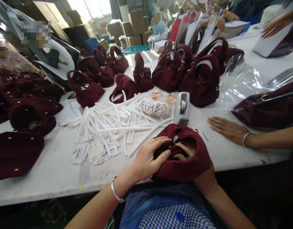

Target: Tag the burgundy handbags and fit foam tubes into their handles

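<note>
A burgundy soft-fabric handbag with a looped handle point(182, 171) sits at the near edge of a white-topped bench point(58, 168), close against the person's blue-and-white checked clothing point(170, 213). The left hand point(148, 156) grips the bag's left side, its thumb and fingers over the opening. The right hand point(205, 178) comes in from the lower right, partly hidden by the burgundy fabric; its fingers show inside the opening, but whether they close on anything cannot be told. A silver bangle point(115, 190) circles the left wrist.

Just beyond the bag stands a small grey tape dispenser point(183, 109), beside a clear plastic packet marked "09B" point(157, 106). Left of these spreads a loose heap of white flexible tubes point(113, 121), with printed paper tags point(89, 154) at its near side. More burgundy handbags point(201, 84) stand farther back, and others lie at the left point(17, 156). On the right, a co-worker's hand point(228, 130) lies flat on the bench, near a burgundy bag in clear plastic wrapping point(272, 105).
</note>
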A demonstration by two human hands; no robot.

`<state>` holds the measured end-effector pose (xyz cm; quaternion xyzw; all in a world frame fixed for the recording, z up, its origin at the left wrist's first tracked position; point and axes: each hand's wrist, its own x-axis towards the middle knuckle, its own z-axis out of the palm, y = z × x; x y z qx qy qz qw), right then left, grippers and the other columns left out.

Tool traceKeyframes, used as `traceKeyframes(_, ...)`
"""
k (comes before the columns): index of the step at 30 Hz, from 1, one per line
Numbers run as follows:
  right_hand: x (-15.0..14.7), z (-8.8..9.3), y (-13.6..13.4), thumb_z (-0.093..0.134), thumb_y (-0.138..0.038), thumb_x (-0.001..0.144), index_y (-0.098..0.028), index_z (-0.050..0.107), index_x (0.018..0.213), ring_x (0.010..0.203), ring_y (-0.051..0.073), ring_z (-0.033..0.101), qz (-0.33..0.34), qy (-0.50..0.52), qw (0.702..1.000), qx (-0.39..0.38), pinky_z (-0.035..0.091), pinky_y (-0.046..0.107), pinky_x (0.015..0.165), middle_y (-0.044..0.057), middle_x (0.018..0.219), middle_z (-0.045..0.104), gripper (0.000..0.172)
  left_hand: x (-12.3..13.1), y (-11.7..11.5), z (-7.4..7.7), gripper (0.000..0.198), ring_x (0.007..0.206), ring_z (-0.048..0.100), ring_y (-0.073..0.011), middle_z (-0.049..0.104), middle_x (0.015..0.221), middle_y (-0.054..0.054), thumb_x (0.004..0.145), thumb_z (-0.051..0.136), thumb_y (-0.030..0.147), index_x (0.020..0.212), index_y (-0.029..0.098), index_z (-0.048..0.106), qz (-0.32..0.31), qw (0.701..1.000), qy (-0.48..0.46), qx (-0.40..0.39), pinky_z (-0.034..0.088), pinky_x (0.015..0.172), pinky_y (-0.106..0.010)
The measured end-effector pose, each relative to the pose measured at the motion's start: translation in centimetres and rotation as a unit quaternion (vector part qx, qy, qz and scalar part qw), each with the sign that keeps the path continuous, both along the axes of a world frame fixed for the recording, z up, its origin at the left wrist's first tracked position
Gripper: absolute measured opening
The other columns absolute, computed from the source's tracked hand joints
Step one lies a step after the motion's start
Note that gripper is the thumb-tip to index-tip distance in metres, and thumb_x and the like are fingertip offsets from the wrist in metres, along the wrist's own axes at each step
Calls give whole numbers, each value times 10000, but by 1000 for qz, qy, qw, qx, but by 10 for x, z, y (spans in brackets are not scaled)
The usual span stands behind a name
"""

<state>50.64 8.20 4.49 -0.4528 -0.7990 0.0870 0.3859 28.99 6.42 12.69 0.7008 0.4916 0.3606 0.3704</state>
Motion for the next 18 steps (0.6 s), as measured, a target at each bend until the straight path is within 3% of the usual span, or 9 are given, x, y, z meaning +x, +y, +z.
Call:
traceKeyframes(4,-3,16,6,604,-286,944,-236,640,1249,1159,264,631,-26,73,993,85,525,424,1035,87,1243,663,311,-20,9,-10,402,1238,607,-235,673,1313,-73,969,554,395,1319,205,609,39,991,-106,-73,458,1105,-388)
traceKeyframes(7,-5,8,5,571,-295,951,-234,554,1356,1266,266,558,-81,117,988,53,477,447,1085,103,1364,589,410,-27,11,-24,430,1289,575,-244,645,1360,-75,984,511,440,1325,197,611,51,985,-133,-100,414,1154,-423)
traceKeyframes(10,-12,-22,11,452,-342,967,-194,396,1477,1369,290,455,-92,125,988,-13,428,521,1112,147,1480,476,533,-16,7,-35,439,1391,477,-233,562,1462,-61,1011,435,444,1339,213,613,38,992,-92,-74,314,1223,-436)
traceKeyframes(13,-17,-43,25,491,-422,912,-179,490,1378,1315,342,505,-79,120,989,-24,426,573,1088,169,1385,561,526,0,0,-38,457,1436,417,-229,492,1523,-67,1007,445,428,1384,205,576,33,998,-45,-27,290,1238,-425)
traceKeyframes(15,-14,-42,33,503,-434,891,-185,560,1289,1277,352,537,-52,123,991,-25,431,566,1079,161,1310,614,473,0,-3,-39,450,1401,467,-219,532,1489,-74,1017,432,402,1399,200,555,34,999,-25,-5,358,1203,-403)
traceKeyframes(18,-1,-24,31,499,-395,879,-180,565,1294,1259,341,555,-46,130,990,-36,460,524,1052,151,1319,610,472,-27,3,-46,388,1185,647,-177,677,1308,-70,1046,358,316,1342,204,582,117,986,108,45,528,1029,-332)
